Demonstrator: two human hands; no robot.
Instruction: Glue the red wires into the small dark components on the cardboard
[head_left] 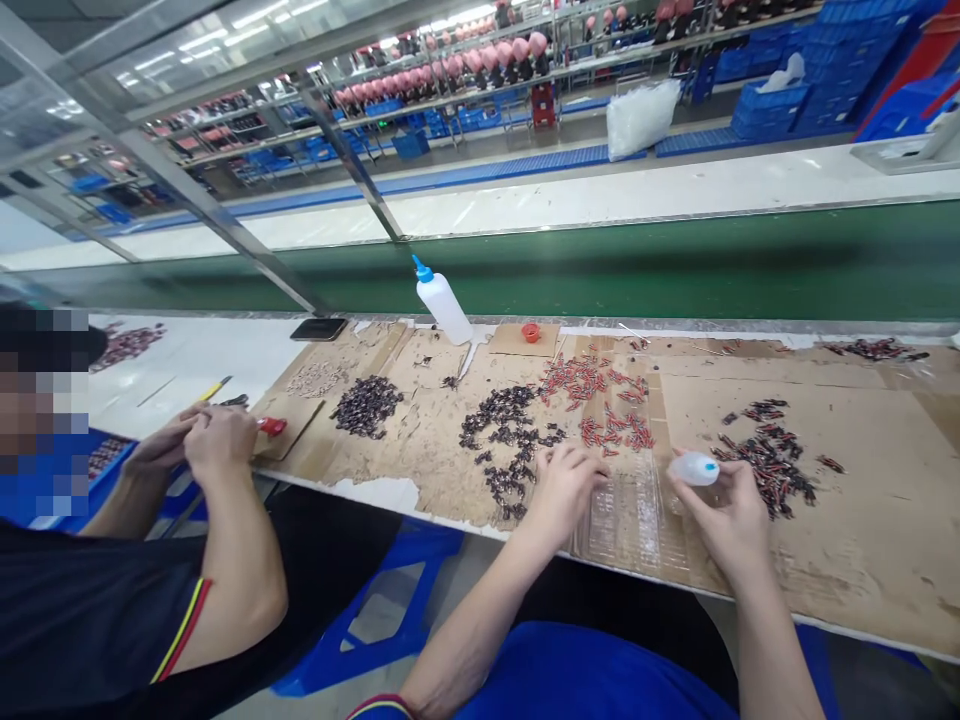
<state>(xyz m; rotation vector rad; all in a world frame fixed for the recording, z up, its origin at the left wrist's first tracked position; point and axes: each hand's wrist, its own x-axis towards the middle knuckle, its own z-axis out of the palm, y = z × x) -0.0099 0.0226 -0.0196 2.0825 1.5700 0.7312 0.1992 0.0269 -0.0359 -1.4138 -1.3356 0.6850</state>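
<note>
Nearest to me, the person's right hand [724,510] was curled around a small white squeeze bottle [694,468] with a blue tip, fingers closed about its body and the nozzle turned left toward the other hand, which I took as a way to bring the tip to the work without shifting the grip. The left hand [561,483] rested just beside a clear plastic tray [626,515] at the bench [862,560] edge; its fingers were bent down and close together, but whether they pinched one of the small parts I could not tell. The tray lay between the two hands, apparently so both could reach it.

Just beyond, dark small parts [510,435] were heaped by the left hand, and a mixed dark and red heap [769,455] lay by the right, each seemingly kept on its own side. Red parts [592,385] were spread a little farther back. All of it sat on brown cardboard [825,490], probably to protect the surface.

To the left a co-worker's hands [202,440] were pressed together over something small. Farther back stood a larger white bottle [444,303], tilted, near a small red cap [531,331], with the green conveyor belt [675,265] behind.
</note>
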